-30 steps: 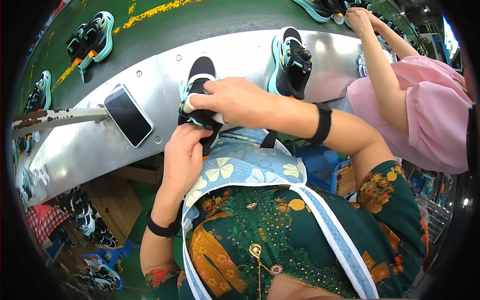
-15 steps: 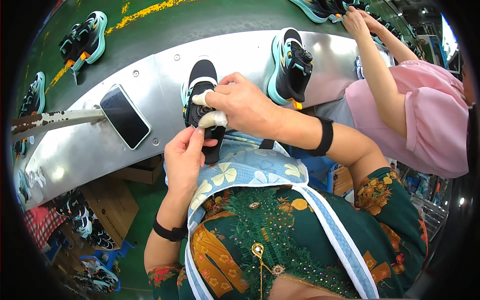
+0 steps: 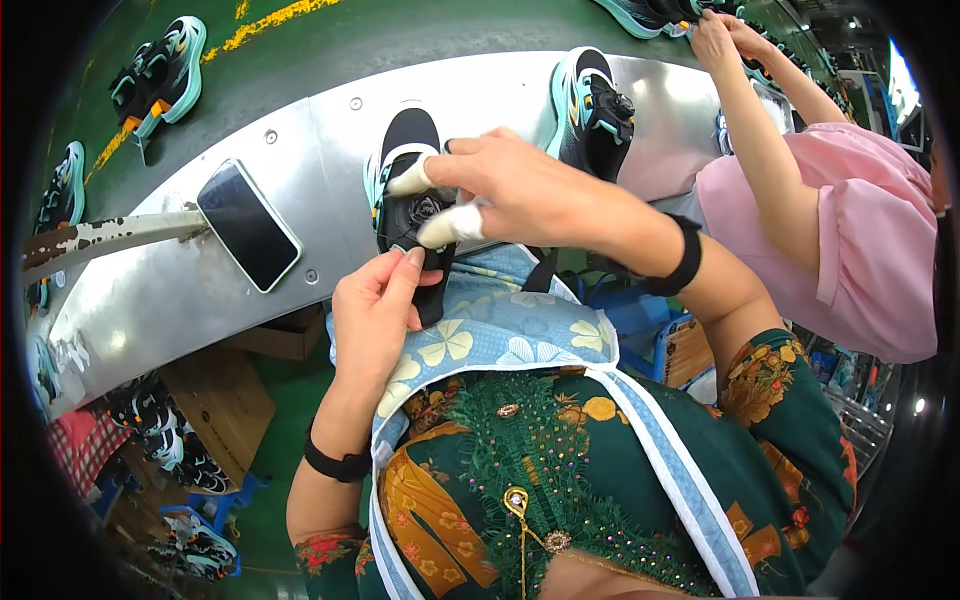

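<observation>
1. Evidently, the phone (image 3: 248, 225) lies on the metal bench (image 3: 130, 300) left of your left fingers, well apart from them. A wide leftward swing of that forearm could knock it; low risk.
2. Your left hand (image 3: 375, 310) has thumb and forefinger pinched on the black shoe (image 3: 410, 132) just below its dial (image 3: 426, 207). The exact part between them is hidden. Should the pinch slacken, that part could slip free.
3. The shoe sits directly beyond your left fingertips, toe on the bench, heel reaching past the edge over your apron (image 3: 480, 305). Hard downward pressure there could tip it toward you.
4. Your right hand (image 3: 520, 185) sets two fingers in white finger covers (image 3: 450, 226) about the dial; whether they grip it, you cannot be credited either way, as contact is not clear. Loose covers could slide on the dial or catch in it. The two hands work close together and could foul each other.
5. A second shoe (image 3: 592, 112) stands right of and beyond your right fingers. An outward sweep of the right forearm could shift it.
</observation>
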The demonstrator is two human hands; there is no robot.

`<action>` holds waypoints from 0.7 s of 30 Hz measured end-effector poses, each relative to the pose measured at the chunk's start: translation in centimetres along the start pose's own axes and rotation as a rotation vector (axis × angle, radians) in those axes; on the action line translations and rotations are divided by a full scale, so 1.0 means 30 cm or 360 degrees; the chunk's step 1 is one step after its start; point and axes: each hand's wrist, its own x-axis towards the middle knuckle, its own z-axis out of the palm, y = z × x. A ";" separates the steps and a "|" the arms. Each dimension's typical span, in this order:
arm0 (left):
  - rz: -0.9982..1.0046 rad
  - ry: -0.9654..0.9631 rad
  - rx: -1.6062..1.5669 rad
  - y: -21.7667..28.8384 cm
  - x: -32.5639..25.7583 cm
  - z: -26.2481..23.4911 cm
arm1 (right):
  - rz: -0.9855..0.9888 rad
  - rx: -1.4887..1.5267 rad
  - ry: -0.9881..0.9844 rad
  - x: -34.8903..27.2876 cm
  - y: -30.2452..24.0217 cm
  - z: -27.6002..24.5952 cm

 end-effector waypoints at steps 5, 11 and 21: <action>0.0022 -0.0101 0.0123 0.006 0.014 0.010 | -0.0195 -0.0388 0.0551 -0.020 0.049 0.127; -0.0069 -0.0150 -0.0095 -0.005 0.026 0.013 | 0.0001 0.0396 -0.0061 -0.026 0.051 0.027; -0.0102 -0.0137 0.0013 0.012 0.027 0.040 | -0.0237 -0.0055 0.0257 -0.055 0.078 0.058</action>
